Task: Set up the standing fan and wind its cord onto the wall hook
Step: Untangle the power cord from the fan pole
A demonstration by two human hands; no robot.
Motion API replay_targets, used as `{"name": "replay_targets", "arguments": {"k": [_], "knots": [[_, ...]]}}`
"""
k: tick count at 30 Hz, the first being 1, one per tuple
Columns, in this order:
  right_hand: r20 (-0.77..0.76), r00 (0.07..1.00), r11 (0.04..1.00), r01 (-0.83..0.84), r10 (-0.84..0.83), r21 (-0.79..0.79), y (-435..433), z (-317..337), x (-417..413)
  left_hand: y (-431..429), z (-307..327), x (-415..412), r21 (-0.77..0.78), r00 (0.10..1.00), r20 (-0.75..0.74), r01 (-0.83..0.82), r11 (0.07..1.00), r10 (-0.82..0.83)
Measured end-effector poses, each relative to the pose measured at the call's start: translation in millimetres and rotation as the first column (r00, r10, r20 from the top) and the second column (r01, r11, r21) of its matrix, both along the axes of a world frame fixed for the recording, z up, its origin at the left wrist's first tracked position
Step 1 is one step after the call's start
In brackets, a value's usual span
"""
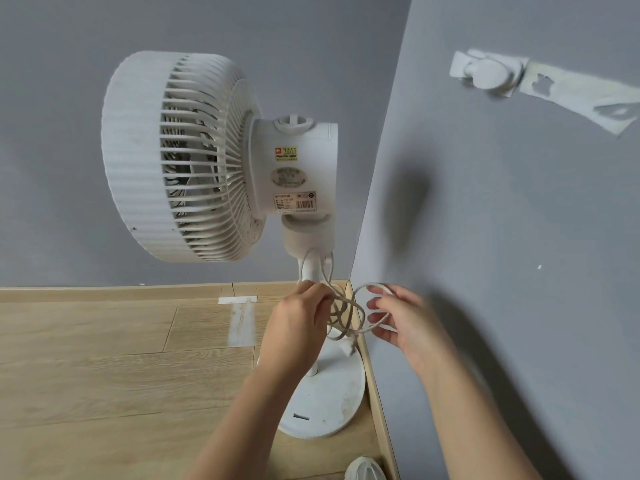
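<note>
A white standing fan point(180, 157) stands upright in the room's corner on its round base point(329, 400), its grille facing left. Its white cord point(349, 317) hangs in several loose loops around the pole below the motor housing. My left hand point(298, 327) grips the bundle of loops close to the pole. My right hand point(398, 320) pinches one loop just to the right, near the wall. A white wall hook point(486, 72) is stuck high on the right wall, well above both hands, with nothing on it.
Grey walls meet in a corner right behind the fan. Peeling white tape point(585, 98) trails right from the hook. Wooden flooring point(104, 375) spreads to the left, with a tape patch point(242, 320). A round white object point(365, 471) lies at the bottom edge.
</note>
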State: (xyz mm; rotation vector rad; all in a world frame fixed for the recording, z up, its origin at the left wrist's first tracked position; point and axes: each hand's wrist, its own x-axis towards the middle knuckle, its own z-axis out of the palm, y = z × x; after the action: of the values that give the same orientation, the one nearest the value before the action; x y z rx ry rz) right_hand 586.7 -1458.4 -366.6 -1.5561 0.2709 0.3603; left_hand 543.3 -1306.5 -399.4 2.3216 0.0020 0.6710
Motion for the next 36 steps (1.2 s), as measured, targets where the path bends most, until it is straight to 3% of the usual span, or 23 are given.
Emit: {"name": "replay_targets", "arguments": {"k": [5,8,12,15,18,21,23,31,36], "knots": [[0.009,0.999,0.989,0.039,-0.038,-0.143,-5.3,-5.6,3.8,-0.1,10.4,-3.1,-0.281,0.997,-0.063,-0.055,0.958,0.039],[-0.147,0.985,0.989,-0.102,0.085,-0.108,-2.2,-7.2,1.4,1.6,11.5,-0.2,-0.477,0.989,-0.138,-0.108,0.872,0.047],[-0.264,0.921,0.948,-0.311,0.285,-0.063,1.3,-8.5,-2.4,8.1,9.8,4.7,-0.613,0.979,-0.198,-0.164,0.773,0.051],[-0.249,0.9,0.92,-0.385,0.357,-0.073,2.9,-7.1,-4.4,8.6,13.8,5.5,-0.756,0.965,-0.26,-0.224,0.615,0.032],[-0.167,0.904,0.898,-0.417,0.394,-0.14,2.2,-7.3,-5.3,13.3,14.0,8.1,-0.875,0.94,-0.34,-0.308,0.374,-0.019],[-0.077,0.893,0.859,-0.447,0.443,-0.249,2.1,-7.8,-7.2,20.3,13.1,9.5,-0.918,0.917,-0.387,-0.373,0.138,-0.093],[-0.051,0.878,0.831,-0.469,0.477,-0.298,2.6,-8.9,-8.2,22.9,11.6,9.8,-0.925,0.914,-0.38,-0.377,0.05,-0.14],[0.04,0.89,0.825,-0.404,0.455,-0.395,0.8,-14.8,-3.6,31.0,9.2,6.3,-0.939,0.915,-0.283,-0.326,-0.113,-0.288],[0.04,0.893,0.825,-0.396,0.448,-0.403,1.3,-20.5,0.4,35.9,11.3,1.7,-0.957,0.894,-0.213,-0.273,-0.101,-0.394]]}}
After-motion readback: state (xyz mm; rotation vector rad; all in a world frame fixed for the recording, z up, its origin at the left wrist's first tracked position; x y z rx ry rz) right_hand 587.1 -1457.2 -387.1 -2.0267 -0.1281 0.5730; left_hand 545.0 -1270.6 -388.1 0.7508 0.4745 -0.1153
